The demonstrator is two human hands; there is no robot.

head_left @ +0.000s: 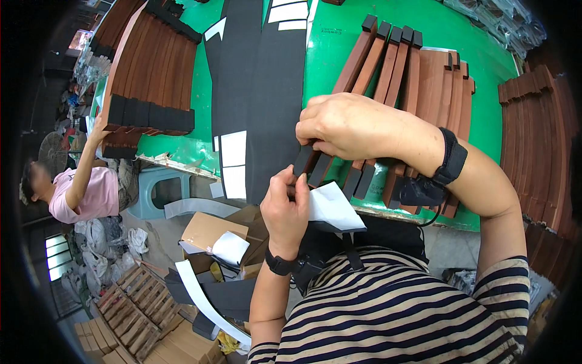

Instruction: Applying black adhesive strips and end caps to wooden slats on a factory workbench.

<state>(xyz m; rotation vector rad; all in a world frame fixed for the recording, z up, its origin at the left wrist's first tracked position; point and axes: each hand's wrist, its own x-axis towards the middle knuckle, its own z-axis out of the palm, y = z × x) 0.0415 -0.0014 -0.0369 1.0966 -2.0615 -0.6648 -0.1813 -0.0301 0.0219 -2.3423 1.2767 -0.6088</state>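
Observation:
My right hand (348, 126) presses down on the near ends of several brown wooden slats (388, 67) with black padded ends that lie on the green table (479, 54). My left hand (284, 209) sits just below the table edge, pinching a black strip piece with a white backing paper (330, 203) peeling off it, against the end of one slat (306, 164). Both wrists wear black bands.
Long black foam strips (267, 91) with white patches run across the table. A stack of brown slats (151, 67) lies at the left, more at the right edge (533, 121). A person in a pink shirt (85, 191) reaches to the left stack. Cardboard boxes (209, 233) and wooden pieces sit on the floor.

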